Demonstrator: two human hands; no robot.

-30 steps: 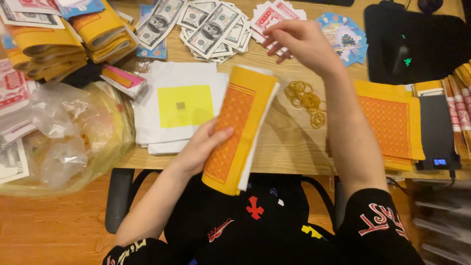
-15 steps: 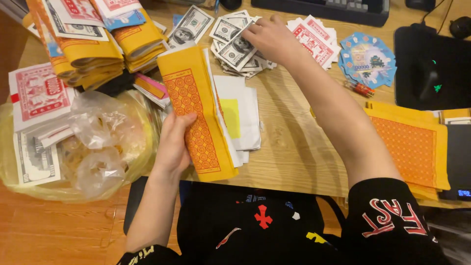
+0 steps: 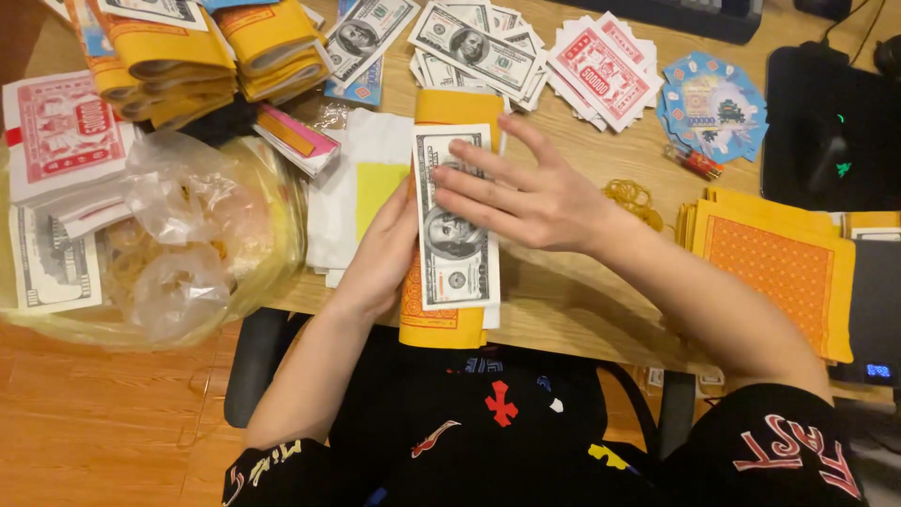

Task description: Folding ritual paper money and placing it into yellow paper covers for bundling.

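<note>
Right hand (image 3: 530, 192) now back — flat on banknote (image 3: 453, 218) atop yellow paper stack (image 3: 434, 319)

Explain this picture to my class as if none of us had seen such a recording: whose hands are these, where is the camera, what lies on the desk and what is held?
There is no machine here. A person wears a camera on the head, so the one view looks down on that person's own two bare hands at a wooden desk.

The left hand grips the side of a folded stack of yellow-orange paper. The right hand lies flat, fingers spread, pressing a banknote-style sheet onto that stack.

Around them lie more banknote-style sheets, red-printed sheets, round blue printed papers, yellow rubber bands, white sheets with a yellow square, bundles of yellow paper and a clear plastic bag. To the right is another orange sheet pile.
</note>
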